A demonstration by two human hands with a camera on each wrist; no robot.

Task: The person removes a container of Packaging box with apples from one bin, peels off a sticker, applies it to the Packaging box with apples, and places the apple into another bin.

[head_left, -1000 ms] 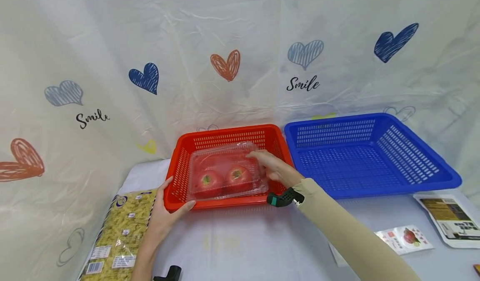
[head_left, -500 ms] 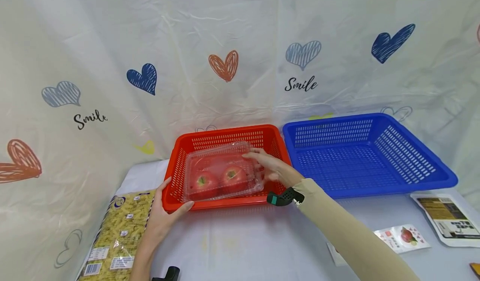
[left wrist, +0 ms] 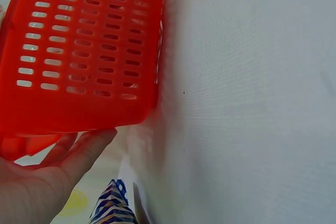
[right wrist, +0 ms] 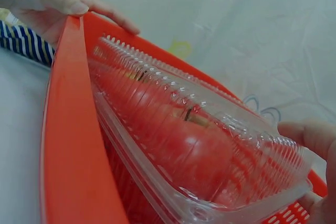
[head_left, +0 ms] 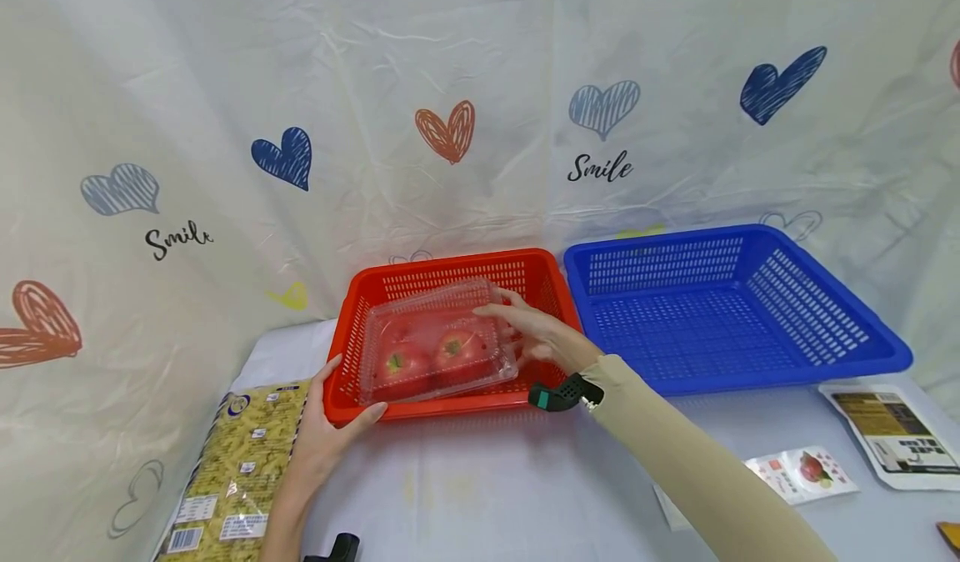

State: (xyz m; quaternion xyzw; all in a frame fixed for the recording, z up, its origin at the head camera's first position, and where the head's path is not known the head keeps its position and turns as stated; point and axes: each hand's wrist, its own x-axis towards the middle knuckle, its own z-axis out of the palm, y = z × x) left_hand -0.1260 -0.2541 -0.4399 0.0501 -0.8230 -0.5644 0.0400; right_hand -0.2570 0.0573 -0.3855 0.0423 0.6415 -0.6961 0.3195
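A clear clamshell box (head_left: pixel 435 349) with two red tomatoes hangs tilted just inside the red basket (head_left: pixel 450 258). My right hand (head_left: pixel 517 328) grips the box's right end, fingers over the lid. In the right wrist view the box (right wrist: pixel 199 150) fills the frame above the basket's front rim (right wrist: pixel 68 129), with my fingers (right wrist: pixel 310 135) at its far end. My left hand (head_left: pixel 347 395) holds the basket's front left corner, thumb on the front wall and fingers along the side. The left wrist view shows that hand (left wrist: pixel 58 171) against the basket's slotted wall (left wrist: pixel 79 51).
An empty blue basket (head_left: pixel 675 328) stands directly right of the red one. A bag of yellow pasta (head_left: pixel 240 462) lies at the table's front left, beside my left wrist. Two flat packets (head_left: pixel 806 472) (head_left: pixel 892 437) lie at the front right. A draped heart-print sheet backs the table.
My right hand has carried the tomato box a little to the left and deeper over the red basket. The left hand has stayed on the basket's corner.
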